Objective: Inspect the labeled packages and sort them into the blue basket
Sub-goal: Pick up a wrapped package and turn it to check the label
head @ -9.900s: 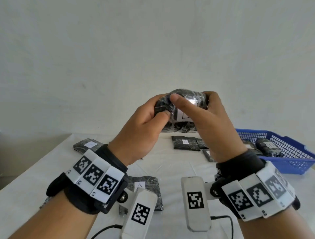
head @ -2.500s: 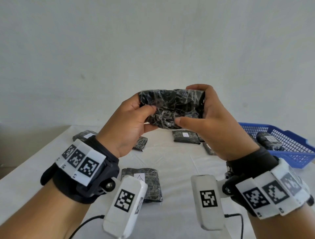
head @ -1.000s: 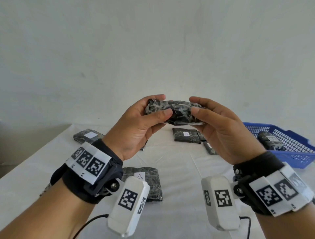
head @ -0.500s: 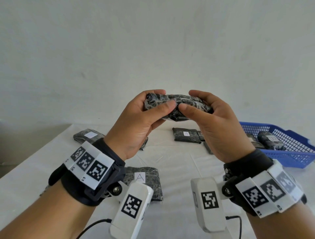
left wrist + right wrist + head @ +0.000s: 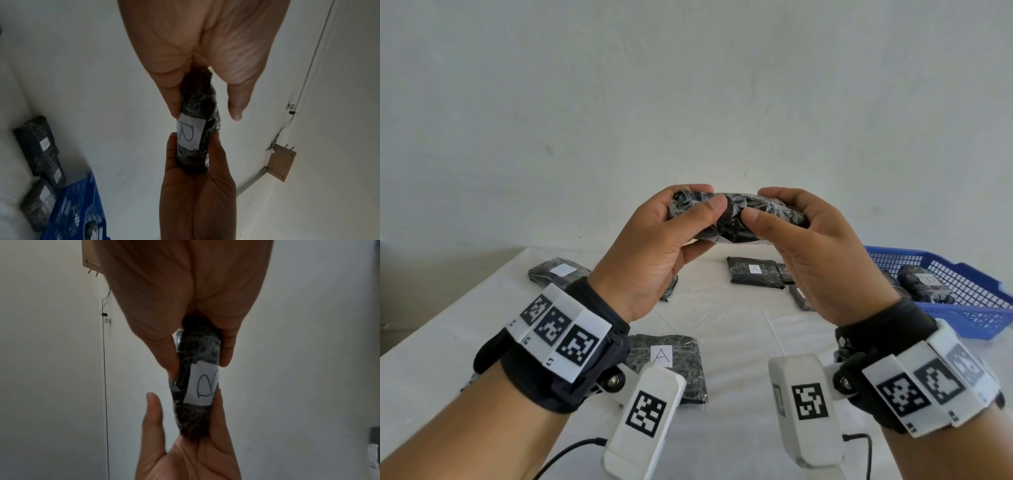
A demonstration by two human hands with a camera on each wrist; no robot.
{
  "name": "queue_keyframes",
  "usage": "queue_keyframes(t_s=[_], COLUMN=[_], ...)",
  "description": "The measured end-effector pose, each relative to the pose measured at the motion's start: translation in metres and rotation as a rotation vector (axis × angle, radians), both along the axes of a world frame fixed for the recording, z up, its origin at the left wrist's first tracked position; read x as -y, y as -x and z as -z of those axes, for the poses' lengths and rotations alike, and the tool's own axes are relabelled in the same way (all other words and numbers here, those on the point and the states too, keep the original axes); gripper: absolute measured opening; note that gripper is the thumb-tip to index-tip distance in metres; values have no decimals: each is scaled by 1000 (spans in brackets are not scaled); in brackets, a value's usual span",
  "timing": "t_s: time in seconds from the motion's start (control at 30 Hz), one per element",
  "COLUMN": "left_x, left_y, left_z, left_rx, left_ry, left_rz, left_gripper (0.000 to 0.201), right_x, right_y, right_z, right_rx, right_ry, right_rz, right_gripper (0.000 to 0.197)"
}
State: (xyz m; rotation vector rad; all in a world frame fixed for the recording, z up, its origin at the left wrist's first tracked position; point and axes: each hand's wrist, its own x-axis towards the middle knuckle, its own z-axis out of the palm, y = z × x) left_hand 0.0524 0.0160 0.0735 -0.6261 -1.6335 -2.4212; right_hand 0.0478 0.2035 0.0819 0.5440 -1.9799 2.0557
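Note:
A black plastic-wrapped package (image 5: pixel 734 219) is held up at chest height over the table, edge-on to the head camera. My left hand (image 5: pixel 698 202) pinches its left end between thumb and fingers. My right hand (image 5: pixel 765 205) pinches the right end the same way. The wrist views show the far side of the package (image 5: pixel 197 100), which carries a white label (image 5: pixel 191 131) with a handwritten "B" (image 5: pixel 203 384). The blue basket (image 5: pixel 983 329) stands at the right of the table, with a wrapped package (image 5: pixel 924 284) lying in it.
Several more black packages lie on the white table: one labelled "A" (image 5: pixel 664 363) below my wrists, another "A" (image 5: pixel 753 274) in the middle, one at the far left (image 5: pixel 558 270). A white wall stands close behind the table.
The package has been turned from broad face towards me to edge-on. My right thumb has closed onto it, and both hands now pinch its ends.

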Motion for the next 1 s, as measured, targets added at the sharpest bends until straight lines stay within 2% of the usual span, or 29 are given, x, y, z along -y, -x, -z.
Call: queue_keyframes(t_s=[0.1,0.3,0.47,0.57,0.63,0.7,0.77,0.8,0.87,0.9,0.93,1.0], left_x=[1,0,4,4,5,9,10,11,9,6,3,-3], left_y=[0,1,2,1,2,8,12,14,14,12,9,5], left_z=[1,0,0,0,1,3,6,8,12,12,11,9], left_rx=[7,1,37,45,63,125,180,179,106,57,24,32], left_ry=[-5,5,-58,-44,-56,-49,26,85,266,372,450,478], left_rz=[-3,19,48,64,51,37,-51,-110,-181,-176,-144,-81], left_gripper=[42,36,36,38,37,37,36,44,75,85,86,77], right_x=[2,-3,-7,-11,-13,-13,-11,-9,-3,-1,1,7], right_y=[-2,1,0,1,-2,-9,-10,-8,-8,-8,-8,-10], right_z=[1,2,1,0,-2,-4,-3,-1,4,7,9,13], right_rx=[-4,-28,11,-9,2,-1,-72,-115,-167,-177,-183,-175], right_ry=[-15,20,148,136,137,100,-53,-161,-332,-361,-344,-264], right_rz=[15,14,-124,-103,-160,-163,57,198,399,401,344,212], right_gripper=[67,50,44,37,35,31,32,36,57,65,63,38])
